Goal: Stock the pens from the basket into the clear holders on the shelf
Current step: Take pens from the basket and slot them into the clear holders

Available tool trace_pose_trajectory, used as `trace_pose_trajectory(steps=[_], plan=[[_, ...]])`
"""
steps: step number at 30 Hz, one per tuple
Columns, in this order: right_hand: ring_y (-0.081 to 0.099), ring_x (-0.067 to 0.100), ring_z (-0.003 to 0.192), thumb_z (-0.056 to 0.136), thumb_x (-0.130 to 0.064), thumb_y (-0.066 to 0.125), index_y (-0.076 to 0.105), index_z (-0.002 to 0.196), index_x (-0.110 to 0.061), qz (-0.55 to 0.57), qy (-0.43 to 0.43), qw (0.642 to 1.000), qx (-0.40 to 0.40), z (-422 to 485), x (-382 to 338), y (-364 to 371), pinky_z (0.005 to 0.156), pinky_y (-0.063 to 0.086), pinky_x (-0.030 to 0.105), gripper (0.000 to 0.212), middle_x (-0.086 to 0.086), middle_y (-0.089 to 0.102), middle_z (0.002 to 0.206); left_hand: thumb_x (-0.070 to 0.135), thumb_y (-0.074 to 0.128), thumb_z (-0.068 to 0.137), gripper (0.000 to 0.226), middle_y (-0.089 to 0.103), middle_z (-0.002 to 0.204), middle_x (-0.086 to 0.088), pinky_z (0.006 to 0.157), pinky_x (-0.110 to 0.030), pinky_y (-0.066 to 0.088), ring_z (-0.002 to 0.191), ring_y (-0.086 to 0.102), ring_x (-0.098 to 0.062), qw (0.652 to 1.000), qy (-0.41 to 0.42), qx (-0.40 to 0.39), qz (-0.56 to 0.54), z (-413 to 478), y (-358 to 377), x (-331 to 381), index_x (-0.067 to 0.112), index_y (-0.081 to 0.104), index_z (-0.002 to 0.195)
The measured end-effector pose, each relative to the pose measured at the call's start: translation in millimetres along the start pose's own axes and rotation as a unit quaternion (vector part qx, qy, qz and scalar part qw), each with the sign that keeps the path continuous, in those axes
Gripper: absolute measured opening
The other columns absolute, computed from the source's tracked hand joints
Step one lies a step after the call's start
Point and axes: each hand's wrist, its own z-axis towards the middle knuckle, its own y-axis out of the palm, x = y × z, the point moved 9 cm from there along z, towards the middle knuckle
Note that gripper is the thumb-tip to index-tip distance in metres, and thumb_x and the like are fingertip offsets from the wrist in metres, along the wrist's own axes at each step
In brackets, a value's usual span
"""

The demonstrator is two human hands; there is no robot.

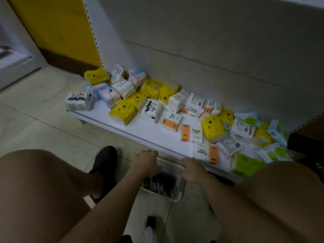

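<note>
None of the pens (162,181) look stocked yet: all lie in the basket (173,199) on the floor (52,137) beside the shelf (140,132) (no clear holders in view). Left hand (147,161) curls over its rim; right hand (192,170) lies on it, grip unclear.

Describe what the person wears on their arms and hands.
Nothing shows: both forearms are bare, with no sleeves in view. The left hand and right hand have no gloves, and no watch, bracelet or ring is visible, though the frame is dim and blurred.
</note>
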Motion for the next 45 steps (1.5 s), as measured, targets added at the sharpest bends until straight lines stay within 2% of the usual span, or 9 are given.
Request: trace_pose_trajectory(steps=[8, 11, 15, 21, 24, 27, 35, 41, 45], plan=[[0.052, 0.014, 0.084, 0.094, -0.024, 0.056, 0.052, 0.127, -0.010, 0.070, 0.016, 0.991, -0.112, 45, 17, 97, 0.063, 0.042, 0.018, 0.036, 0.004, 0.057, 0.107, 0.027, 0.047, 0.096, 0.040, 0.053, 0.134, -0.011, 0.113, -0.044, 0.028, 0.130, 0.042, -0.027, 0.984, -0.055, -0.156, -0.061, 37, 98, -50, 0.009, 0.050, 0.132], [0.056, 0.020, 0.093, 0.092, -0.025, 0.062, 0.061, 0.114, -0.008, 0.103, 0.045, 0.980, -0.166, 63, 28, 136, 0.077, 0.045, 0.026, 0.029, 0.008, 0.061, 0.109, 0.027, 0.050, 0.094, 0.032, 0.065, 0.110, -0.015, 0.087, -0.040, 0.052, 0.102, 0.060, -0.032, 0.977, -0.085, -0.172, -0.096, 51, 129, -69, 0.004, 0.063, 0.111], [0.054, 0.016, 0.071, 0.088, -0.024, 0.065, 0.056, 0.081, -0.017, 0.127, 0.078, 0.973, -0.176, 87, 41, 158, 0.070, 0.045, 0.027, 0.013, -0.001, 0.055, 0.076, 0.030, 0.054, 0.089, 0.025, 0.067, 0.086, -0.015, 0.073, -0.036, 0.050, 0.086, 0.062, -0.034, 0.971, -0.131, -0.147, -0.137, 71, 156, -89, 0.010, 0.060, 0.075], [0.058, 0.029, 0.107, 0.093, -0.014, 0.059, 0.050, 0.132, -0.006, 0.150, 0.102, 0.974, -0.135, 114, 42, 157, 0.083, 0.051, 0.031, 0.041, 0.014, 0.058, 0.122, 0.029, 0.048, 0.097, 0.029, 0.065, 0.102, -0.010, 0.075, -0.025, 0.037, 0.099, 0.059, -0.025, 0.952, -0.148, -0.180, -0.199, 95, 174, -87, 0.006, 0.065, 0.104], [0.060, 0.027, 0.088, 0.095, -0.015, 0.056, 0.062, 0.097, -0.011, 0.127, 0.089, 0.977, -0.146, 120, 35, 165, 0.077, 0.052, 0.029, 0.008, 0.010, 0.062, 0.093, 0.026, 0.051, 0.097, 0.027, 0.065, 0.102, -0.011, 0.084, -0.031, 0.046, 0.100, 0.059, -0.027, 0.941, -0.143, -0.188, -0.242, 99, 190, -87, 0.006, 0.064, 0.110], [0.040, 0.011, 0.064, 0.098, -0.019, 0.049, 0.034, 0.065, -0.028, 0.065, 0.056, 0.982, -0.171, 124, 32, 181, 0.061, 0.035, 0.017, 0.037, -0.006, 0.038, 0.068, 0.029, 0.052, 0.093, 0.034, 0.063, 0.113, -0.018, 0.096, -0.044, 0.046, 0.109, 0.055, -0.036, 0.939, -0.143, -0.188, -0.251, 102, 204, -90, 0.007, 0.061, 0.117], [0.042, 0.020, 0.085, 0.101, -0.022, 0.041, 0.051, 0.092, -0.014, 0.007, -0.002, 0.974, -0.226, 118, 27, 184, 0.074, 0.030, 0.026, 0.015, 0.001, 0.046, 0.078, 0.021, 0.053, 0.096, 0.029, 0.063, 0.113, -0.011, 0.070, -0.014, 0.030, 0.104, 0.055, -0.021, 0.927, -0.166, -0.153, -0.300, 100, 191, -99, 0.005, 0.060, 0.119], [0.042, 0.024, 0.093, 0.099, -0.024, 0.042, 0.052, 0.108, -0.014, -0.010, 0.027, 0.967, -0.254, 116, 38, 195, 0.078, 0.029, 0.027, 0.016, 0.017, 0.052, 0.116, 0.008, 0.058, 0.089, 0.020, 0.049, 0.059, 0.001, 0.040, -0.010, 0.030, 0.058, 0.047, -0.012, 0.902, -0.238, -0.090, -0.348, 94, 194, -116, 0.006, 0.059, 0.070], [0.044, 0.019, 0.081, 0.096, -0.011, 0.049, 0.054, 0.088, -0.010, 0.117, 0.088, 0.975, -0.164, 120, 42, 185, 0.071, 0.035, 0.024, 0.009, 0.007, 0.046, 0.088, 0.006, 0.068, 0.083, 0.003, 0.067, 0.077, -0.006, 0.066, -0.019, 0.046, 0.075, 0.062, -0.017, 0.870, -0.275, -0.036, -0.407, 84, 191, -119, 0.004, 0.070, 0.083]])
